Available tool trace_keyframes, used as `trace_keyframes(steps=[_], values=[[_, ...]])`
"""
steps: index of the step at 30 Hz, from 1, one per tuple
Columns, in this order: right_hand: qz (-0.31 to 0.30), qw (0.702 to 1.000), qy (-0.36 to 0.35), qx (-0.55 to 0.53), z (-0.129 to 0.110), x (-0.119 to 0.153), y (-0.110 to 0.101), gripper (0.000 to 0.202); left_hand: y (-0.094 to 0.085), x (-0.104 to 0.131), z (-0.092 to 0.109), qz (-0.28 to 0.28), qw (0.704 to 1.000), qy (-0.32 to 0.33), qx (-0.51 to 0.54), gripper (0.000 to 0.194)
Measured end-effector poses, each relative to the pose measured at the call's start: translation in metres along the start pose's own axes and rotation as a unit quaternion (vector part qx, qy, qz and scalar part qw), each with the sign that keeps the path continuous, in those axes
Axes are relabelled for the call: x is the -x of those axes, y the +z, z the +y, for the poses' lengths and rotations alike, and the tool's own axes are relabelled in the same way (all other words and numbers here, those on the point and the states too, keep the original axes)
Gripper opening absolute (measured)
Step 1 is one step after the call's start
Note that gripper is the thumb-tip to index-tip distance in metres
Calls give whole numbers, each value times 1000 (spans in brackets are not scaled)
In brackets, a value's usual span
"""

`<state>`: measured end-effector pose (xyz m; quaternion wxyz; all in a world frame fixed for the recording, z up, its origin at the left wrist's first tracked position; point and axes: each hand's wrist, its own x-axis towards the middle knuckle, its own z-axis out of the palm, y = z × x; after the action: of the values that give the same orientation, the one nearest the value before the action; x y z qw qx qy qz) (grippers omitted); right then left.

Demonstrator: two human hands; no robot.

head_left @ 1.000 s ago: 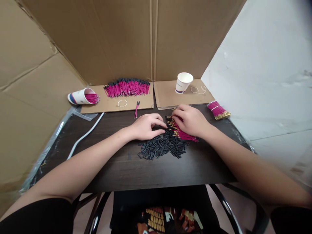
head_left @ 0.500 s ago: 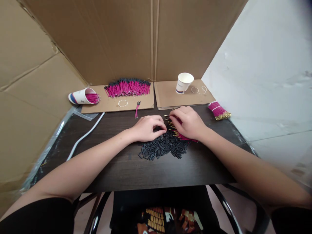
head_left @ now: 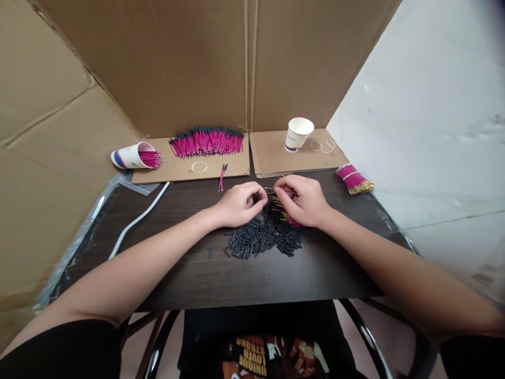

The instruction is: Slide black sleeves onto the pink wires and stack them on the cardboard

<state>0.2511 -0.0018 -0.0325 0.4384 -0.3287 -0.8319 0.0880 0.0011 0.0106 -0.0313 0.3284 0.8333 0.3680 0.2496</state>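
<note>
My left hand (head_left: 241, 203) is closed, thumb and forefinger pinched together; whatever is between them is too small or hidden to make out. Facing it, my right hand (head_left: 303, 199) pinches a thin wire whose gold end (head_left: 269, 188) points left at my left fingertips. Beneath the right hand lies a heap of pink wires with gold tips (head_left: 281, 211), partly covered by the palm. Many short black tubes (head_left: 260, 239) are spread in a pile just below both hands.
Pink wires with black ends (head_left: 207, 142) lie on a cardboard sheet (head_left: 158, 176). A tipped paper cup (head_left: 126, 158) holds pink wires; another cup (head_left: 298, 138) stands upright. A banded wire bundle (head_left: 351, 178) rests at right, two paired wires (head_left: 222, 179) near the left hand. Cardboard walls surround the table.
My left hand has risen slightly away from the black tubes, its pinch now level with the right fingertips. The right hand has shifted a little, and the gold wire end still sticks out leftward.
</note>
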Motion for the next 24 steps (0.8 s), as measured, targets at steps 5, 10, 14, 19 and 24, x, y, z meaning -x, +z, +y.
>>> trace_keyframes(steps=[5,10,14,19,24], values=[[27,1000,2,-1,-4,-2,-2,12,4,-6,-8,50,991,-58,111,29],[30,999,19,8,-3,-1,-2,14,4,-7,-10,53,988,-66,133,28],[27,999,19,11,-3,-1,-2,15,4,-7,-10,54,987,-67,133,28],[26,1000,8,14,-3,-2,-2,13,4,-7,-10,54,988,-70,129,28],[12,1000,-1,9,-3,-3,-3,11,4,-7,-9,52,989,-70,122,26]])
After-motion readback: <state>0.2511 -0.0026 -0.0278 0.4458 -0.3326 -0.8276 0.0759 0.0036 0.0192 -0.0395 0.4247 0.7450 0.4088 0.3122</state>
